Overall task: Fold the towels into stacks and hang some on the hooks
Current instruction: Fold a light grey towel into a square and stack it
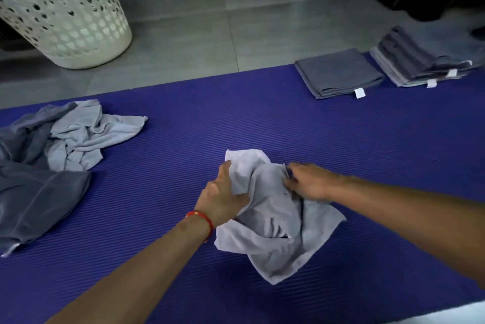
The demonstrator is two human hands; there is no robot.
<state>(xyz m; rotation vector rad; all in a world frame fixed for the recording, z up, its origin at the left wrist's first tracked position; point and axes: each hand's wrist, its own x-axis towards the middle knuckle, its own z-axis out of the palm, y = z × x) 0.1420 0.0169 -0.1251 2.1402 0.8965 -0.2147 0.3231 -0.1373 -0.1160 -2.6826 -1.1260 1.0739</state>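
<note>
The left hand [223, 190], a red thread at its wrist, grips the upper-left edge of the crumpled pale grey cloth towel [275, 221]; the right hand [309, 182] pinches its upper-right folds. The towel lies bunched between and below both hands, lower centre of the frame, on the ribbed purple foam mat [262, 113]. Its long axis seems to run from upper left to lower right, one corner pointing toward the lower edge. Both hands are on it, so spreading it flat looks like the next step. Unfolded pale and dark grey towels [52, 161] sit at left, two folded grey stacks [338, 73] at upper right, and a perforated cream laundry basket [63, 11] at upper left.

Crumpled pale-grey towel [273, 218] on mat
</note>
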